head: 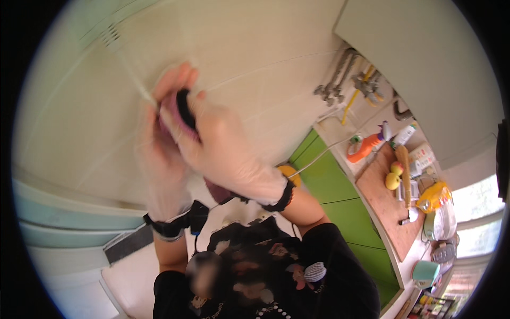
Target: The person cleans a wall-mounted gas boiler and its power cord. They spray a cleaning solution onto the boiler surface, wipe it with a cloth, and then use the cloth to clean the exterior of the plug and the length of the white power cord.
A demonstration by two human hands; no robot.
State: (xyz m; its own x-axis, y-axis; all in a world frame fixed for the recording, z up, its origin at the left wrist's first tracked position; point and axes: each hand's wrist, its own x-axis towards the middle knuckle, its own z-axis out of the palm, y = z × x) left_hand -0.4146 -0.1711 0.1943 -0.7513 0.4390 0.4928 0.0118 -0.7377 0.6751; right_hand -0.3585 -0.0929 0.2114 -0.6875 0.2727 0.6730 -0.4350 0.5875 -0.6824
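In the head view, both hands wear clear plastic gloves and are raised before a pale tiled wall (259,71). Between them is a purple-pink, fabric-like thing with a black part (175,113); its exact kind cannot be told. My left hand (165,127), somewhat blurred, lies behind and along its left side, with fingers pointing up. My right hand (219,139) grips it from the right, thumb and fingers partly hidden. A dark maroon piece (218,190) shows below the right wrist; whether it joins the held thing is unclear.
On the right, a counter over green cabinets (342,215) holds an orange spray bottle (364,147), a wooden board (382,195), two apples, a knife and a teal container (425,273). Metal hoses and a yellow pipe run along the wall above. A white cable (322,153) hangs across the cabinets.
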